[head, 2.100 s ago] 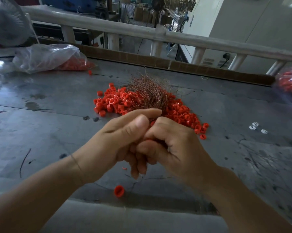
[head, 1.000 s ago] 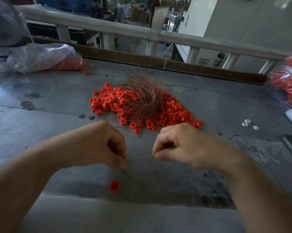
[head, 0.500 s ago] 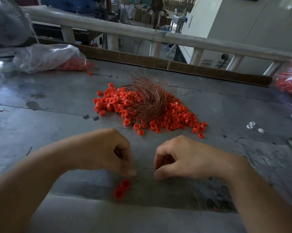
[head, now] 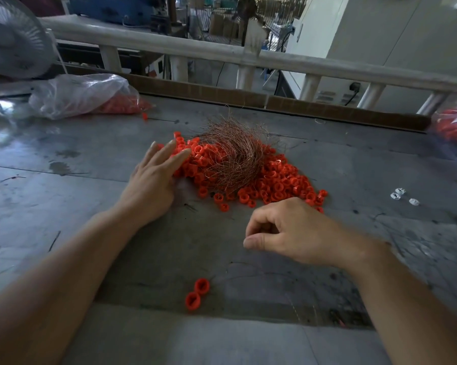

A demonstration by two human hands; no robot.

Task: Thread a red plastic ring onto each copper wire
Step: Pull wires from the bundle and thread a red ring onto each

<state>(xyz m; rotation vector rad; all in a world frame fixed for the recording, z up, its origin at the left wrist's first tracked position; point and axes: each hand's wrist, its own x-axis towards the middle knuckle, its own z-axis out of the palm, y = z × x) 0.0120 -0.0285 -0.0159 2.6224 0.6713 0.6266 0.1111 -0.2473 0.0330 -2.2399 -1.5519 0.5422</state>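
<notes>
A heap of red plastic rings [head: 277,180] lies mid-table, with a tangle of thin copper wire [head: 230,159] on top of it. My left hand [head: 153,180] reaches forward with straight fingers, and its fingertips touch the left edge of the heap. My right hand [head: 290,233] hovers over the table in front of the heap. Its fingers are curled and the thumb lies by the index finger. I see no wire or ring in it. Two red rings [head: 197,293] lie side by side near the table's front edge, with faint wire strands beside them.
The grey metal table [head: 64,206] is scuffed. A clear bag of red rings [head: 85,97] lies at the back left beside a fan [head: 11,40]. Another bag of rings [head: 456,127] sits at the right edge. Small white parts [head: 401,197] lie to the right. A railing [head: 222,52] runs behind.
My hands parted from a joined grip near the front edge. A second ring now lies by the first. My left hand went forward to the heap and straightened its fingers.
</notes>
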